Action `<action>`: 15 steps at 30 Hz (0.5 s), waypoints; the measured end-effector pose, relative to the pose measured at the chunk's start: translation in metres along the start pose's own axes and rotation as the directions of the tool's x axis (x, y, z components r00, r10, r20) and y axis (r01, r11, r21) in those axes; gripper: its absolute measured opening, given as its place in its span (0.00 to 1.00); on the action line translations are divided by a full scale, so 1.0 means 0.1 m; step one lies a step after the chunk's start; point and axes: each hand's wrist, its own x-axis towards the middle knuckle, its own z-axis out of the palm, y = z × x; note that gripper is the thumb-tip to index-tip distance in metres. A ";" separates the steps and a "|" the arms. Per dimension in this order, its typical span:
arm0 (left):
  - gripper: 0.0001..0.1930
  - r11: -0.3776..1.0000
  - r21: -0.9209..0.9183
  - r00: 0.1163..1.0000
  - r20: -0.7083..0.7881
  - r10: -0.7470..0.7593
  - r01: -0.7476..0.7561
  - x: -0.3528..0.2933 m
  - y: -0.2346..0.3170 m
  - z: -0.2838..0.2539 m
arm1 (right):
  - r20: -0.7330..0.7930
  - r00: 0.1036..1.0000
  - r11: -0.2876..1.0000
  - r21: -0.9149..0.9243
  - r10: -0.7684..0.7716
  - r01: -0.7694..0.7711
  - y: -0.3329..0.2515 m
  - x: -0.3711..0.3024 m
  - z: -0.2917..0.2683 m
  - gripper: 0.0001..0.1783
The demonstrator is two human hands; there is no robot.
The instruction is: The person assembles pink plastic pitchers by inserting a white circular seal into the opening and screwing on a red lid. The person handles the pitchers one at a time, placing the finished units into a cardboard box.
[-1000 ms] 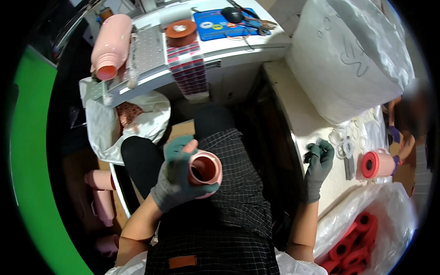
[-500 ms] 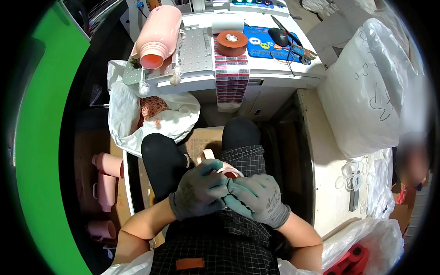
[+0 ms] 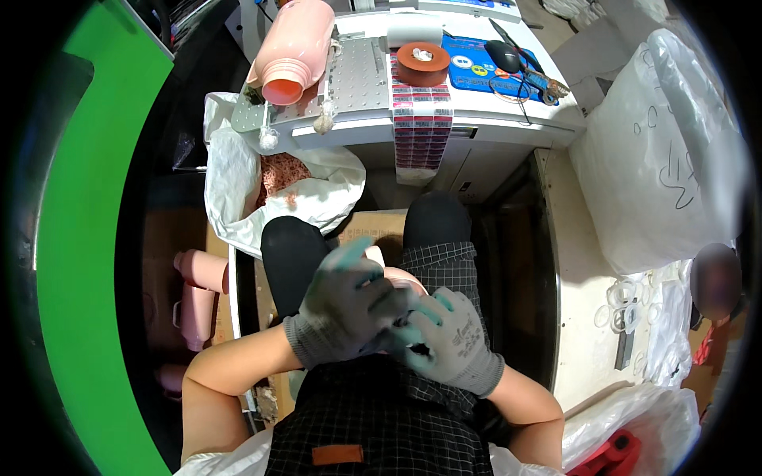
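A pink plastic jug [image 3: 405, 279] rests between my thighs, mostly hidden behind my gloved hands. Part of its handle [image 3: 375, 255] shows beyond my left hand. My left hand [image 3: 345, 309], in a grey glove with green fingertips, lies over the jug's near left side. Its fingers are smeared by motion, one digit lifted away from the others. My right hand [image 3: 456, 341], gloved alike, curls its fingers against the jug's right side. Anything small between the two hands cannot be made out.
A larger pink jug [image 3: 294, 51] lies on the white machine table beside an orange tape roll [image 3: 423, 63] and label strip [image 3: 418, 131]. A white bag of pink shavings [image 3: 230, 194] hangs below. Pink jugs [image 3: 194, 313] lie left; clear rings [image 3: 623, 301] and a large white bag [image 3: 655, 159] are right.
My left hand has shifted up and its upper digit has lifted off the jug. My right hand stays by the jug, its fingers more curled. The whole view has shifted slightly.
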 end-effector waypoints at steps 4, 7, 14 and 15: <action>0.13 0.986 0.155 0.991 0.109 -0.076 0.059 0.20 0.02 -0.17 | -0.129 0.991 0.997 -0.072 -0.018 0.009 -0.08 0.10 0.08 0.18; 0.09 0.965 0.247 0.986 0.122 -0.117 0.084 0.41 0.09 -0.25 | -0.157 0.987 0.995 -0.098 -0.027 0.011 -0.10 0.15 0.10 0.21; 0.11 0.983 0.167 0.902 0.431 -0.010 -0.070 0.67 -0.18 -0.21 | -0.133 0.991 0.999 -0.045 0.001 -0.007 -0.02 0.11 0.09 0.18; 0.13 0.990 0.116 0.826 0.564 0.001 -0.081 0.67 -0.21 -0.21 | -0.121 0.993 1.000 -0.024 0.017 -0.020 -0.01 0.09 0.10 0.18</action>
